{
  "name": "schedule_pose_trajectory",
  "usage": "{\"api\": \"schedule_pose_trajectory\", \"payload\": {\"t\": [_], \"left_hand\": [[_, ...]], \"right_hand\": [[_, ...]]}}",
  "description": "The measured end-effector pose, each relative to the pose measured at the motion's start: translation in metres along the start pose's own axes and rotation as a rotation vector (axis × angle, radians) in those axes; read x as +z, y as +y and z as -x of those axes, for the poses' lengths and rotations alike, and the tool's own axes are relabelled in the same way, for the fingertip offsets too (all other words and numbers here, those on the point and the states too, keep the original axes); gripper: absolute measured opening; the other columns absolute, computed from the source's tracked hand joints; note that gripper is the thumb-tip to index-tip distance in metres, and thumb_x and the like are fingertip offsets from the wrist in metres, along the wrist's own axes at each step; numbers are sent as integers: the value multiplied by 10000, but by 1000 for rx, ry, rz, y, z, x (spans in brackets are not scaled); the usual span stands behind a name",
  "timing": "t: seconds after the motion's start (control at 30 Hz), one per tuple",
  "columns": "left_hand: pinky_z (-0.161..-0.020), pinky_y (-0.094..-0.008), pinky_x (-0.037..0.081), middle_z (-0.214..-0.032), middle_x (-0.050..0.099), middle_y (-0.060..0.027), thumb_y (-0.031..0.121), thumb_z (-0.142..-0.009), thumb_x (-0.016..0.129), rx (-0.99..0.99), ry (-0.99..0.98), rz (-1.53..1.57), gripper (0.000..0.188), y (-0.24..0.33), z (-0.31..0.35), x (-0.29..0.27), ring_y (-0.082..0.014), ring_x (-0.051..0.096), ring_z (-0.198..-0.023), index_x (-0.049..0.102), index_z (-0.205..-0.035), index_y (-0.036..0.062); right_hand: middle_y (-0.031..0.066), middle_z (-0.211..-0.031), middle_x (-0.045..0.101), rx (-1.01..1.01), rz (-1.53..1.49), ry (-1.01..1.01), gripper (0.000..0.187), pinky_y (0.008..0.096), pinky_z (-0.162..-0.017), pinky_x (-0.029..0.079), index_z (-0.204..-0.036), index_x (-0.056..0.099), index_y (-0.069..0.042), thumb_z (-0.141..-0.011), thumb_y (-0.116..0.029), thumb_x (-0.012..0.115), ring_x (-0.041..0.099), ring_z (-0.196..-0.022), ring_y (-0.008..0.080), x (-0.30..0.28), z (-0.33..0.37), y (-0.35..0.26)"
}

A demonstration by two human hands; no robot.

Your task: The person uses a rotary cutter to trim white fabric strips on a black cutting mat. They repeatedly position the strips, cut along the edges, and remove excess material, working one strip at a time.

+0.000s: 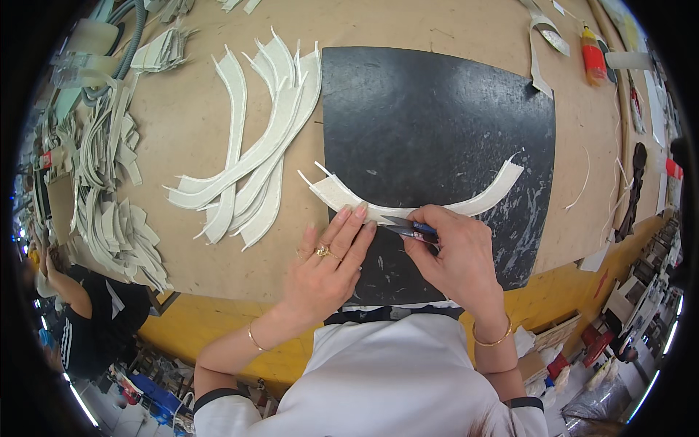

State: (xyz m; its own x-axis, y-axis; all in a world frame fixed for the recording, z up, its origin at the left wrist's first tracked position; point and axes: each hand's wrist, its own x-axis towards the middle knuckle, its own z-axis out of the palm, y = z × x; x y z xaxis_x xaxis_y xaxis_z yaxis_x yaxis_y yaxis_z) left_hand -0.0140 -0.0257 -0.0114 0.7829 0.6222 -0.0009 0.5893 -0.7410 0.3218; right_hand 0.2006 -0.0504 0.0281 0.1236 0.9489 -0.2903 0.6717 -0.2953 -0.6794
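A curved white fabric strip (pixel 483 201) lies across a black cutting mat (pixel 429 116), its ends bending away from me. Loose cord ends stick out at its left tip and a thread at its right tip. My left hand (pixel 320 269) rests on the strip's left-middle part, fingers stretched out flat. Small dark-handled thread snips (pixel 405 226) are gripped in my right hand (pixel 462 251). Their blades point left, against the strip's near edge, just right of my left fingertips. Left of the mat lies a loose pile of similar curved white strips (pixel 266 146).
Stacks of greyish-white cut pieces (pixel 116 226) line the table's left side. A red bottle with a yellow cap (pixel 593 57) stands at the far right, near curved metal-like pieces (pixel 552 38). A dark cord bundle (pixel 633 189) lies at right. Another person (pixel 95 313) is at lower left.
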Motion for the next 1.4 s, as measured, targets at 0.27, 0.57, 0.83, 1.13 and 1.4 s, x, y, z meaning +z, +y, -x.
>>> {"api": "schedule_pose_trajectory", "payload": {"t": [0.27, 0.57, 0.83, 1.13, 1.4], "left_hand": [[-1203, -495, 103, -1519, 433, -105, 18, -759, 621, -29, 20, -19, 613, 6, 2, 7, -241, 423, -1406, 571, -1364, 101], [-1186, -581, 84, -1507, 437, -123, 36, -757, 644, -35, 34, -60, 596, 11, -2, 6, -260, 430, -1398, 597, -1342, 144], [-1119, -670, 145, -1522, 413, -129, 84, -797, 642, -168, 39, -4, 566, 25, -8, 7, -289, 440, -1386, 606, -1339, 241], [-1144, -635, 115, -1559, 360, -158, 139, -875, 625, -300, 118, -73, 552, 14, 1, 0, -324, 377, -1425, 526, -1418, 136], [-1148, -483, 276, -1531, 400, -161, 146, -898, 621, -130, 88, 159, 532, 40, -12, 16, -302, 401, -1414, 499, -1385, -32]], "right_hand": [[87, -680, 651, 8, 9, -9, 133, 310, -542, 463, -881, 677, -23, -792, -117, 707, 613, -540, 210, 0, 0, 2], [73, -648, 665, 140, 53, -38, 149, 356, -544, 487, -841, 686, -47, -808, -193, 691, 654, -572, 249, 1, -4, -5], [73, -599, 633, 159, 151, -82, 158, 341, -549, 470, -830, 699, -47, -806, -203, 698, 635, -546, 246, -3, -10, -11], [79, -588, 635, 124, 60, -23, 147, 337, -542, 463, -812, 706, -43, -817, -188, 724, 636, -538, 245, -2, -2, 0], [90, -605, 644, 117, 65, -29, 146, 346, -546, 473, -832, 704, -36, -812, -179, 718, 644, -549, 254, -3, -3, 1]]}}
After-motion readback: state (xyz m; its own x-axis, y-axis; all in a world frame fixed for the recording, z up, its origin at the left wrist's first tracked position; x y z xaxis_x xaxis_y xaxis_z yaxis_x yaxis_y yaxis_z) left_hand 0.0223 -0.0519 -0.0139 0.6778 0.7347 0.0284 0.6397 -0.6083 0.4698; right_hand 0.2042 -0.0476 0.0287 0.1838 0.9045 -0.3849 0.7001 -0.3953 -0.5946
